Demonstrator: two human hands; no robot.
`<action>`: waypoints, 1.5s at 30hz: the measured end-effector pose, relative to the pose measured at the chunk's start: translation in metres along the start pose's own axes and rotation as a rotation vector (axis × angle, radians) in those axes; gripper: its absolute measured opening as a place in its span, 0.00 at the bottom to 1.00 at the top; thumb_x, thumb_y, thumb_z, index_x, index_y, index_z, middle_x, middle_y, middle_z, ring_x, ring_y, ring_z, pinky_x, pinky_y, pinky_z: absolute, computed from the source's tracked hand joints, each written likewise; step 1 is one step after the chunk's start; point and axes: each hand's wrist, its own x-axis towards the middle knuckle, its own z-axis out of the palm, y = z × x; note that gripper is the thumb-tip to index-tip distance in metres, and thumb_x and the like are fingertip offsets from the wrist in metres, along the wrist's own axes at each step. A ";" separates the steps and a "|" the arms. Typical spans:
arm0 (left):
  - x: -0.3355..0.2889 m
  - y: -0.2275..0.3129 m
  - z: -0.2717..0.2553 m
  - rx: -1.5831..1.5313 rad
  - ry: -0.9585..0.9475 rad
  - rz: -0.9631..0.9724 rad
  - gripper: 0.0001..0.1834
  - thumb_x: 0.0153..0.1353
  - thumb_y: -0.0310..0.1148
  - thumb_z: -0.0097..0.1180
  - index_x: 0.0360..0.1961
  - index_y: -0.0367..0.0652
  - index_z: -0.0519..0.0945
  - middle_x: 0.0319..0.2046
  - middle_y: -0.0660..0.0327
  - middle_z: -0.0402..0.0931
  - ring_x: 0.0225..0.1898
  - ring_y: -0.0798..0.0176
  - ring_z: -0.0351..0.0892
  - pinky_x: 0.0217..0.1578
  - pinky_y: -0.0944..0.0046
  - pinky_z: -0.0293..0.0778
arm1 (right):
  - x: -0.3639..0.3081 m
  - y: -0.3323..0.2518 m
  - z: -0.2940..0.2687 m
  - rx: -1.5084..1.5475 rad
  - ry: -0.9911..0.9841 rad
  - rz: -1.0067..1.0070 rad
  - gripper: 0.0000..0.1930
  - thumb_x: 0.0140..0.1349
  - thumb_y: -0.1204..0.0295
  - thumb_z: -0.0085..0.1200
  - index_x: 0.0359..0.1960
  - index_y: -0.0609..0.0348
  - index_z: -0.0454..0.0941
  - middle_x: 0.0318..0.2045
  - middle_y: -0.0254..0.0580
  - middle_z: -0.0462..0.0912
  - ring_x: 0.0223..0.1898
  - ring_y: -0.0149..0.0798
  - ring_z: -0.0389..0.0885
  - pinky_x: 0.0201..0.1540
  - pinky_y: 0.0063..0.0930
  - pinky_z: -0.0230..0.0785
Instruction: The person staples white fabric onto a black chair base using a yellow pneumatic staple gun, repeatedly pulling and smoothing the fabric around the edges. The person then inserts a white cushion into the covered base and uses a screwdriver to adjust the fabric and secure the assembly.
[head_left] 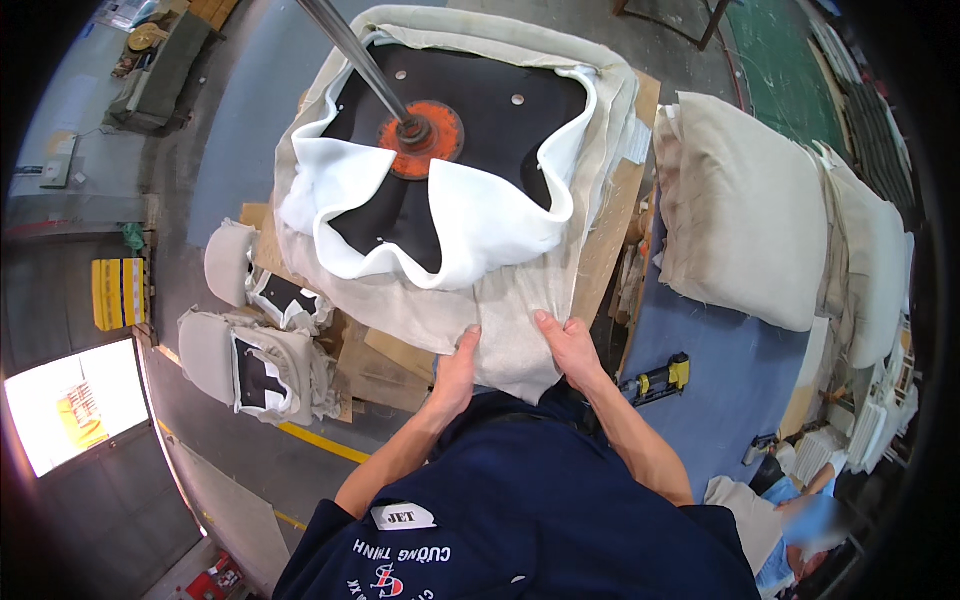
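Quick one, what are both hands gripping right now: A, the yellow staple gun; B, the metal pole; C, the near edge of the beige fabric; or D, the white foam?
C: the left hand and right hand both pinch the near edge of the beige fabric.

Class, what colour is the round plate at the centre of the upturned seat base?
Orange, around a grey metal hub: the round plate shows best in the head view.

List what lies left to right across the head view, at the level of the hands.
Upholstered seat shells on the floor → left hand → right hand on the beige fabric → yellow staple gun → stacked cushions.
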 end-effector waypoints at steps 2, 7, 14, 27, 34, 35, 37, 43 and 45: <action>-0.003 0.004 -0.007 0.150 -0.021 0.131 0.31 0.74 0.42 0.53 0.69 0.29 0.65 0.64 0.51 0.70 0.63 0.57 0.72 0.64 0.56 0.69 | -0.002 -0.002 -0.002 -0.104 -0.025 -0.025 0.21 0.73 0.59 0.58 0.35 0.71 0.85 0.27 0.34 0.83 0.28 0.26 0.78 0.29 0.27 0.71; -0.034 0.041 0.001 0.328 0.003 0.247 0.30 0.76 0.41 0.50 0.68 0.26 0.66 0.62 0.52 0.74 0.60 0.60 0.74 0.63 0.60 0.69 | -0.026 -0.025 0.026 0.204 -0.010 -0.046 0.20 0.72 0.63 0.55 0.37 0.76 0.83 0.30 0.41 0.85 0.31 0.31 0.82 0.31 0.29 0.74; -0.047 0.038 -0.017 0.606 -0.025 0.127 0.24 0.75 0.41 0.53 0.61 0.31 0.76 0.48 0.55 0.82 0.45 0.62 0.81 0.48 0.57 0.77 | -0.023 -0.022 0.016 0.135 -0.030 0.029 0.18 0.72 0.64 0.56 0.40 0.73 0.85 0.33 0.42 0.87 0.33 0.32 0.84 0.34 0.31 0.76; 0.017 0.095 0.054 1.109 -0.539 0.313 0.31 0.65 0.30 0.60 0.68 0.37 0.69 0.43 0.55 0.83 0.43 0.58 0.80 0.49 0.58 0.75 | -0.035 -0.041 0.018 -0.160 -0.264 -0.642 0.14 0.67 0.69 0.59 0.50 0.60 0.83 0.43 0.48 0.87 0.41 0.35 0.84 0.46 0.31 0.75; 0.006 0.152 0.079 1.672 -0.536 0.246 0.20 0.57 0.19 0.50 0.52 0.30 0.79 0.40 0.56 0.84 0.38 0.64 0.81 0.42 0.64 0.77 | -0.052 0.080 -0.119 0.523 0.163 -0.618 0.21 0.72 0.75 0.54 0.66 0.63 0.73 0.51 0.41 0.84 0.48 0.29 0.82 0.50 0.28 0.77; -0.002 0.166 0.083 1.686 -0.435 0.183 0.19 0.57 0.18 0.48 0.49 0.31 0.80 0.37 0.58 0.84 0.35 0.66 0.81 0.39 0.66 0.77 | -0.053 0.108 -0.147 0.739 0.460 -0.535 0.18 0.72 0.76 0.52 0.62 0.63 0.74 0.48 0.41 0.85 0.47 0.29 0.82 0.48 0.29 0.78; 0.007 0.194 0.098 1.535 -0.328 0.221 0.15 0.57 0.18 0.47 0.44 0.30 0.81 0.34 0.61 0.83 0.35 0.69 0.79 0.38 0.67 0.75 | -0.004 0.227 -0.195 0.397 1.297 -0.265 0.21 0.71 0.74 0.54 0.64 0.63 0.73 0.47 0.45 0.85 0.44 0.39 0.85 0.49 0.31 0.76; 0.028 0.206 0.136 1.703 -0.204 0.506 0.12 0.61 0.18 0.43 0.38 0.29 0.80 0.30 0.65 0.79 0.28 0.74 0.71 0.31 0.72 0.67 | 0.060 0.293 -0.304 -0.226 1.617 0.364 0.46 0.61 0.67 0.62 0.78 0.57 0.50 0.57 0.62 0.74 0.58 0.62 0.73 0.62 0.53 0.67; 0.033 0.199 0.127 1.722 -0.246 0.494 0.13 0.63 0.20 0.42 0.41 0.30 0.80 0.29 0.66 0.77 0.28 0.74 0.69 0.30 0.72 0.66 | 0.065 0.289 -0.319 -0.200 1.609 0.550 0.49 0.60 0.65 0.63 0.79 0.55 0.46 0.57 0.62 0.73 0.58 0.63 0.72 0.61 0.54 0.68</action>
